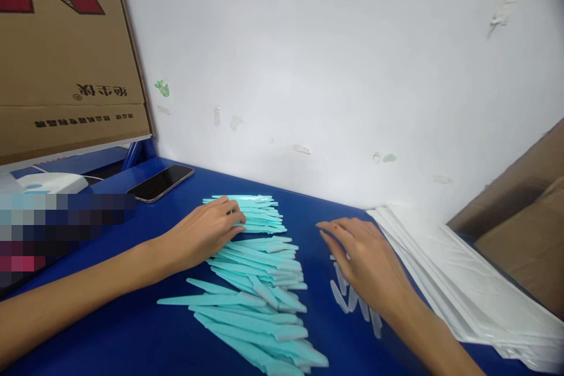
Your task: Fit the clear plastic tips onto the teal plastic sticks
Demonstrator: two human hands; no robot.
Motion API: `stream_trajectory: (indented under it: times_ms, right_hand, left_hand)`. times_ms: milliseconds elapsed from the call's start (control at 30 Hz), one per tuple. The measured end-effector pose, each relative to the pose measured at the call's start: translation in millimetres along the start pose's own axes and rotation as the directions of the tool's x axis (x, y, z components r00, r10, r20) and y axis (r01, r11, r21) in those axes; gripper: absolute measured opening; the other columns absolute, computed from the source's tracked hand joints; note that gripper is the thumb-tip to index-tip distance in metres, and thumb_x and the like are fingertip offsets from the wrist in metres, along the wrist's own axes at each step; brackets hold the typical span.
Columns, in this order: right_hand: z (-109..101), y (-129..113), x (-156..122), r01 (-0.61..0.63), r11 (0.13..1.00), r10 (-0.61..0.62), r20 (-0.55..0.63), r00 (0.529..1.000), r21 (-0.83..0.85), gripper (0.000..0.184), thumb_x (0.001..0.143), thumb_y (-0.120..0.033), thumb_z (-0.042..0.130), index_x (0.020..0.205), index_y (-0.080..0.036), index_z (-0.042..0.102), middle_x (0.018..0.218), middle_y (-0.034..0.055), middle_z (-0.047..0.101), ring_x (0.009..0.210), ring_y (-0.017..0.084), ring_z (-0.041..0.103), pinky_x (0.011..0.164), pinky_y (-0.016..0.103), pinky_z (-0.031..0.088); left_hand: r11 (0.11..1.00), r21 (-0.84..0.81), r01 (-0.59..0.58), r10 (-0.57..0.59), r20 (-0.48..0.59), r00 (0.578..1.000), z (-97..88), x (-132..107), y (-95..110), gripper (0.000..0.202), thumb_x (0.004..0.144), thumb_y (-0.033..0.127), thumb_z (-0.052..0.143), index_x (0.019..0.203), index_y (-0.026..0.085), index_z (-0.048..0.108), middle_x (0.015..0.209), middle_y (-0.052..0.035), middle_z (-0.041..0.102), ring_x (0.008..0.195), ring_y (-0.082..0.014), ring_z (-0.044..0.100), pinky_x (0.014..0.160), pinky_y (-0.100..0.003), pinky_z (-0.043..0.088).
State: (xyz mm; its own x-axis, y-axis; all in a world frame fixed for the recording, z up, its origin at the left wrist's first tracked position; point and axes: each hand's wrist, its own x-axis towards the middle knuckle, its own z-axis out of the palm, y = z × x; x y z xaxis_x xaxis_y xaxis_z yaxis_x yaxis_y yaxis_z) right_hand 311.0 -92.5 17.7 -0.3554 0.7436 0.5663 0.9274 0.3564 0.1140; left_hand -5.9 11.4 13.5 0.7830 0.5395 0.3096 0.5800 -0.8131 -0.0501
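Teal sticks [259, 282] lie crosswise, narrow tips pointing left.

my left hand [207, 232] and right hand [368, 264] are bare, with slim, long fingers [227, 211]. the left forearm [88, 291] and right forearm [436, 343] are uncovered too, as far as they show. a small dark spot [336, 225] sits near a knuckle of my right hand, and one fingertip [322, 234] there looks greenish.
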Motion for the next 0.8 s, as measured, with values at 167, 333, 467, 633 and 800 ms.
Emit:
stream_trajectory:
  times_ms: [167,333,467,633,800]
  right_hand:
    - [4,38,-6,-0.011,0.991,0.034,0.171,0.985,-0.131,0.024,0.101,-0.018,0.052,0.099,-0.022,0.075,0.084,0.005,0.076,0.076,0.026,0.068,0.076,0.044,0.048]
    - [0,58,-9,0.043,0.999,-0.046,0.223,0.974,0.019,0.026,0.103,-0.025,0.055,0.092,-0.025,0.079,0.088,0.0053,0.08,0.078,0.024,0.072,0.073,0.039,0.052]
    - [-8,59,-8,0.041,0.984,-0.087,0.264,0.961,0.174,0.018,0.099,-0.034,0.064,0.099,-0.027,0.08,0.094,0.0042,0.08,0.083,0.024,0.074,0.068,0.034,0.055]
    - [-1,45,-6,0.062,0.989,-0.1,0.296,0.95,0.135,0.012,0.098,-0.023,0.065,0.097,-0.024,0.077,0.091,0.003,0.08,0.082,0.023,0.074,0.072,0.035,0.054]
    - [9,35,-6,0.103,0.993,-0.114,0.199,0.973,0.065,0.021,0.102,-0.021,0.056,0.09,-0.023,0.072,0.087,0.0034,0.078,0.075,0.022,0.073,0.073,0.036,0.052]
  left_hand:
    - [1.0,-0.024,0.015,-0.015,0.018,1.0,4.4,1,-7,0.018,0.105,0.023,0.054,0.102,0.017,0.071,0.1,-0.0085,0.068,0.093,-0.0239,0.063,0.081,-0.035,0.048]
    - [0.996,-0.087,-0.021,0.017,-0.044,0.999,6.3,1,-8,0.027,0.107,0.023,0.048,0.097,0.017,0.072,0.093,-0.0078,0.068,0.088,-0.0219,0.063,0.081,-0.034,0.047]
    - [0.999,-0.006,-0.041,0.041,-0.026,0.999,7.7,1,-9,0.029,0.106,0.017,0.046,0.093,0.017,0.071,0.09,-0.007,0.067,0.085,-0.0216,0.06,0.078,-0.032,0.046]
    - [1.0,0.007,-0.028,0.028,-0.045,0.999,8.7,1,-7,0.03,0.106,0.016,0.042,0.093,0.016,0.068,0.088,-0.0071,0.065,0.083,-0.0215,0.059,0.073,-0.031,0.044]
    - [0.998,-0.059,0.01,-0.017,-0.128,0.992,5.9,2,-2,0.031,0.109,0.022,0.036,0.096,0.017,0.064,0.085,-0.0063,0.065,0.078,-0.0203,0.058,0.075,-0.032,0.045]
